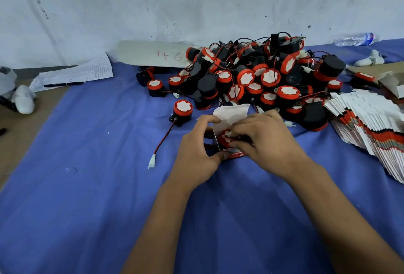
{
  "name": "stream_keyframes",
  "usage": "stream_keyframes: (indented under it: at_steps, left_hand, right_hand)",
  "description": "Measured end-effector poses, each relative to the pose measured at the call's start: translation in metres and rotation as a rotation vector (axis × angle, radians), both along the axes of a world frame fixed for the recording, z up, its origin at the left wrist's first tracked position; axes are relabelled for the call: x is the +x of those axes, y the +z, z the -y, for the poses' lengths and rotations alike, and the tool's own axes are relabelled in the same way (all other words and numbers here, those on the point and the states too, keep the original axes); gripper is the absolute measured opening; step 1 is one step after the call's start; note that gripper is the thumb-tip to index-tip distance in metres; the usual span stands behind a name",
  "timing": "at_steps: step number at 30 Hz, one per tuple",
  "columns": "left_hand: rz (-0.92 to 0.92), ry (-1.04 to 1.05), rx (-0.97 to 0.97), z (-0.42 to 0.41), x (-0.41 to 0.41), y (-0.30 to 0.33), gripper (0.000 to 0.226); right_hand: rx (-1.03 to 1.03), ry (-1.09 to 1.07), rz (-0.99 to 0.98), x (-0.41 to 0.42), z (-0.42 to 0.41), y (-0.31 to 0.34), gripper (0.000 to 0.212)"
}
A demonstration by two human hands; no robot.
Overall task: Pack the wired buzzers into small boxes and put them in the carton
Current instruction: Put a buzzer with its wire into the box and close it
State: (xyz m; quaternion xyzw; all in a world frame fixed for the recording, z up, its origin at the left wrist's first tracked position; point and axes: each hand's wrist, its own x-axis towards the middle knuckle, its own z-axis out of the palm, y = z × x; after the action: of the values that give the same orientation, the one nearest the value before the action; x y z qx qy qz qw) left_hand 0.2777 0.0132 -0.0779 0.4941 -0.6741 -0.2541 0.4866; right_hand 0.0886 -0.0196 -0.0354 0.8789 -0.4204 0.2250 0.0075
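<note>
Red-and-black round wired buzzer sits in the open small white cardboard box, mid blue cloth-covered table. Left hand grips the box; right hand pinches at the buzzer, hiding most of it. Scuffed white wall behind. Carton out of sight.

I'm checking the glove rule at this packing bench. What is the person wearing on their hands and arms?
Nothing that shows. The left hand and right hand are bare, with no gloves, rings or watch in view. Both forearms are bare too, uncovered down to the bottom edge of the picture, with no sleeve, cuff or wristband on either.
</note>
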Motion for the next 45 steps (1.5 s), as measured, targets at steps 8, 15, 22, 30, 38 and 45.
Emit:
stream_keyframes:
  at_steps: [8, 15, 22, 30, 38, 45]
  left_hand:
    - [0.060, 0.013, -0.029, 0.001, 0.000, -0.001, 0.055]
    - [-0.006, 0.003, -0.013, -0.003, -0.008, 0.001, 0.047]
    - [0.001, 0.091, -0.014, 0.003, -0.013, -0.005, 0.025]
    - [-0.020, 0.107, 0.005, 0.001, -0.021, -0.004, 0.035]
    - [0.049, 0.255, -0.029, 0.000, -0.029, -0.007, 0.022]
    - [-0.017, 0.285, 0.000, -0.003, -0.034, -0.005, 0.030]
  right_hand:
    - [0.141, 0.102, 0.114, 0.001, 0.005, -0.007, 0.015]
    - [0.130, 0.042, 0.235, 0.006, 0.008, -0.013, 0.012]
    - [-0.016, -0.001, 0.261, 0.015, 0.003, -0.014, 0.023]
    - [-0.019, -0.207, 0.257, 0.014, 0.007, -0.017, 0.007]
    - [-0.044, -0.237, 0.257, 0.024, 0.004, -0.020, 0.011]
    - [-0.142, -0.385, 0.117, 0.020, -0.011, -0.021, 0.019]
